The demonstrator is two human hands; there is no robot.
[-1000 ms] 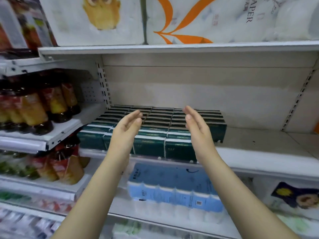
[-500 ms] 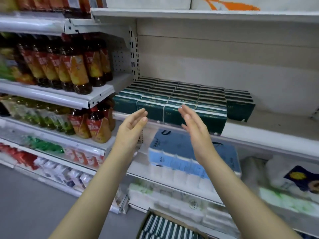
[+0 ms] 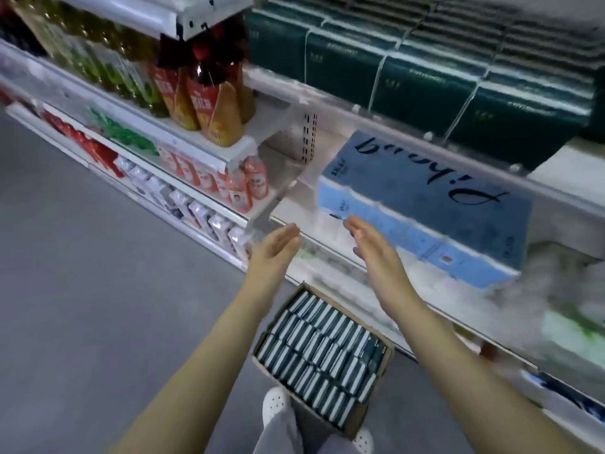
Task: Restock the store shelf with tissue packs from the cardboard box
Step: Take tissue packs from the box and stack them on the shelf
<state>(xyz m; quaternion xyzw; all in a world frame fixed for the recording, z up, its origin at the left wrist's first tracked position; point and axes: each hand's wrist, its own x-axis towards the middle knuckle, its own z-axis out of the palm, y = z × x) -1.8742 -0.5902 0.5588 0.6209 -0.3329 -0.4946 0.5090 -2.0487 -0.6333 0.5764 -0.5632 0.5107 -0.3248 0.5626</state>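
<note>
Both grips empty and flat, over the box of tissue packs.

My left grip [image 3: 275, 253] and right grip [image 3: 376, 253] are wide, fingers straight, palms turned toward each other with a gap between, holding nothing. Under them on the grey floor [image 3: 98, 290] sits the cardboard box [image 3: 389, 348], full of tissue packs [image 3: 320, 348] standing on edge in rows, my white shoe [image 3: 275, 404] just beside its near side. A blue paper pack [image 3: 425, 198] lies near my right fingertips. Above it, on the shelf [image 3: 376, 126], a row of green packs [image 3: 425, 70] lines the front edge, with orange drink bottles [image 3: 203, 103] to the left.
</note>
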